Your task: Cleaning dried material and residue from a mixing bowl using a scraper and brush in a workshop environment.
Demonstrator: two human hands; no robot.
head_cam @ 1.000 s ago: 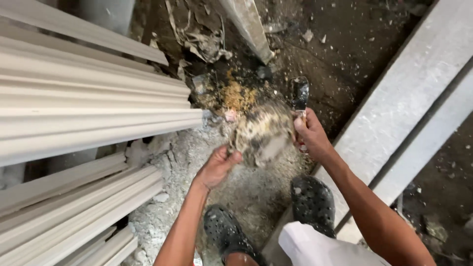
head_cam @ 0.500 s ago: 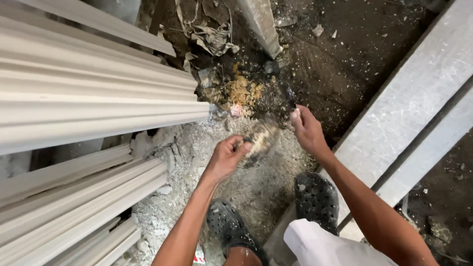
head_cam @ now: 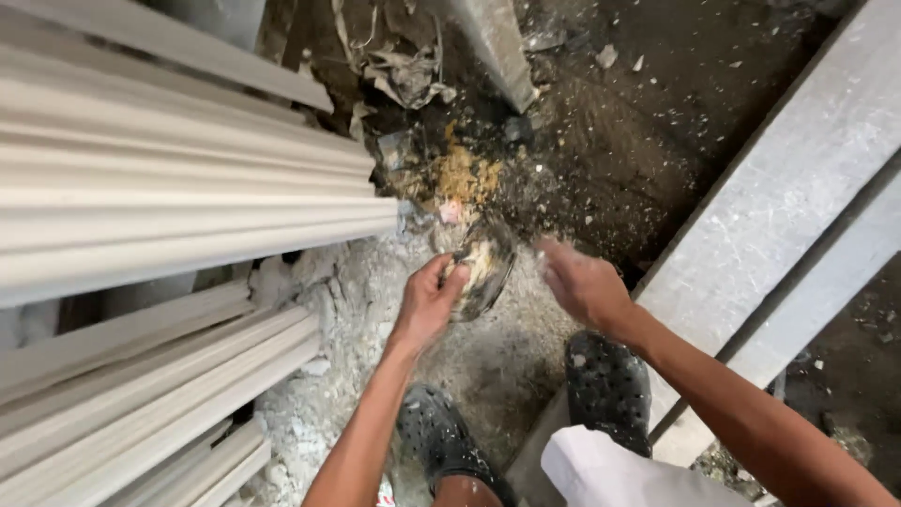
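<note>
My left hand (head_cam: 427,305) grips the rim of a dark round bowl (head_cam: 481,268) caked with pale plaster and fibres. It holds the bowl tilted on its side, low over the dirty ground. My right hand (head_cam: 577,282) is just right of the bowl, close to its rim, and blurred by motion. Whether it holds anything I cannot make out. Beyond the bowl, a small heap of yellowish crumbs (head_cam: 465,174) lies on the ground.
Long pale moulded strips (head_cam: 188,178) are stacked at the left. A grey concrete beam (head_cam: 788,188) runs diagonally on the right. My dark perforated shoes (head_cam: 608,385) stand on white rubble (head_cam: 319,376). Crumpled scraps (head_cam: 404,70) and dark dirt lie farther off.
The bowl has turned from face-up to tilted on its side in my left hand. My right hand has dropped away from its far rim and moved lower right.
</note>
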